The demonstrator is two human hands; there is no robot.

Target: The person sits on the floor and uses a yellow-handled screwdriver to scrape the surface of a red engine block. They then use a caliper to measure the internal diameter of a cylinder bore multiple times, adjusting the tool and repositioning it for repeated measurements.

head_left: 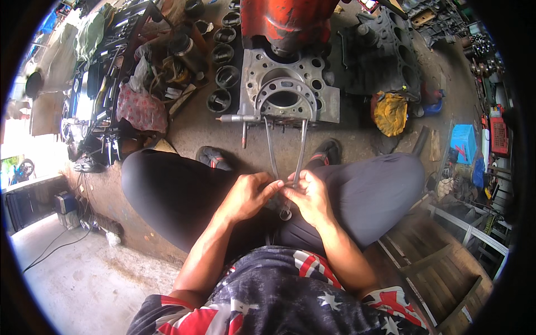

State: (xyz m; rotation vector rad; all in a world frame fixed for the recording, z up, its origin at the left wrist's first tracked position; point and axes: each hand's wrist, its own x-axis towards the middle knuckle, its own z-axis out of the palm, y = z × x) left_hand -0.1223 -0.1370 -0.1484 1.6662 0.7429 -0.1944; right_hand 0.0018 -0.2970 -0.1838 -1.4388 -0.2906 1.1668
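Note:
Both my hands meet in front of my lap on a long-legged metal caliper [302, 148]. My left hand [249, 195] pinches it near the left leg, thumb toward the middle. My right hand [308, 194] has its fingers closed around the right leg. A round joint end shows below my fingers; the legs spread away from me to the near edge of the engine block [329, 106]. On that block lies a large micrometer [287, 85], its arched frame pierced with holes and its barrel sticking out left. Whether the leg tips touch it, I cannot tell.
A red-painted housing [287, 25] stands behind the block. Several dark cylinder sleeves [219, 100] line its left side. To the right are a dark engine block [385, 56] and a yellow cloth [389, 114]. Tools fill a rack [103, 84] at left; a wooden pallet [441, 273] lies lower right.

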